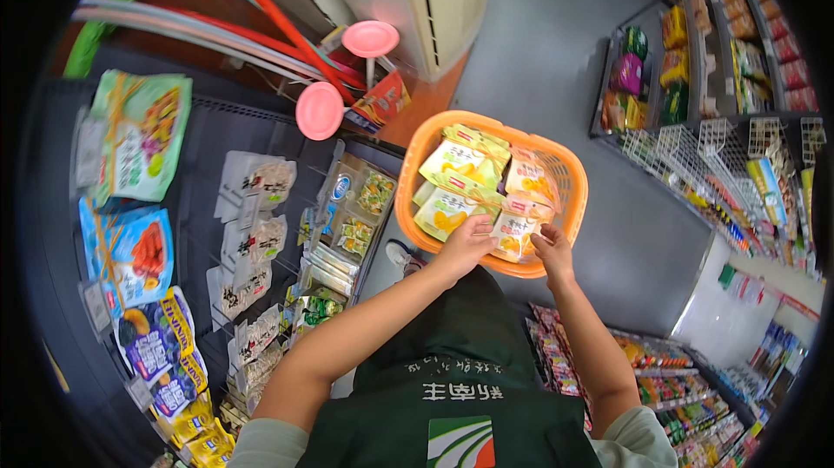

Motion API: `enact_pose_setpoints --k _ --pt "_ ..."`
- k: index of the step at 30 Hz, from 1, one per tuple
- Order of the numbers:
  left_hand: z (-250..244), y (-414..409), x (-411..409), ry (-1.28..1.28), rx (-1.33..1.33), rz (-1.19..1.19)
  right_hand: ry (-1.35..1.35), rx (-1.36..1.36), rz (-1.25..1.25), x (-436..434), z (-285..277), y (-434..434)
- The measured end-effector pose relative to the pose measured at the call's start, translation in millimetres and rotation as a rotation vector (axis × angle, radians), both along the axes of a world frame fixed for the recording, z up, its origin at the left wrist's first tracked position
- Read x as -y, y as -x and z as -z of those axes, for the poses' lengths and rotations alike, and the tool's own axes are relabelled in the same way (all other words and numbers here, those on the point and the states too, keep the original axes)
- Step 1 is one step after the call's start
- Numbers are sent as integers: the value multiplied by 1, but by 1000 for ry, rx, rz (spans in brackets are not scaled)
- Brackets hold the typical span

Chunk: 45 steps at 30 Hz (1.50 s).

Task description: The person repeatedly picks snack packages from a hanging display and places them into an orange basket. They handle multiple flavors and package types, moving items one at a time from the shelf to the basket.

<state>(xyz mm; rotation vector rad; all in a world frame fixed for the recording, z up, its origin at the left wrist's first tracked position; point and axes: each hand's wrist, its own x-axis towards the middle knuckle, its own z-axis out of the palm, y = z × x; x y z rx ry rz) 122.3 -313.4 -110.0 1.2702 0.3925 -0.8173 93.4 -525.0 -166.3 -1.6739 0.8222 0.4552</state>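
An orange plastic basket [576, 224] is in front of my body, holding several dried-fruit pouches. Yellow-green pouches [464, 159] with tied tops fill its left side. A white-and-orange pouch [529, 175] lies at the back right, and another white-and-orange pouch [515, 233] is at the near side. My left hand [466, 248] has its fingers at the left edge of this nearer pouch. At its right edge are the curled fingers of my right hand [554, 252]. What supports the basket is hidden.
On the left, a dark display rack [195, 123] carries hanging snack bags [140, 136] and trays of small packets [355, 207]. Pink round discs [319, 111] stick out beside a pillar [449, 5]. Stocked shelves [694, 58] and wire baskets [684, 145] stand to the right, across the grey floor [645, 207].
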Motion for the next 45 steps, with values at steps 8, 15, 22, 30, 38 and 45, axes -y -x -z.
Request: enact_pose_setpoints --k 8,15,22,30,38,45 --pt "84 -11 76 -228 -30 6 -40 0 360 4 33 -6" --pt "109 -55 99 -229 -193 -119 -605 -193 744 21 70 -40" --pt "115 -75 106 -219 -256 -204 -583 -427 860 17 79 -79" --pt "89 -81 68 -174 -355 -19 -707 -164 753 17 46 -53" --pt "12 -75 30 380 -284 -225 -674 143 199 -16 -65 -32" --pt "-148 -56 -49 250 208 -246 -499 593 -499 -53 -168 -35"
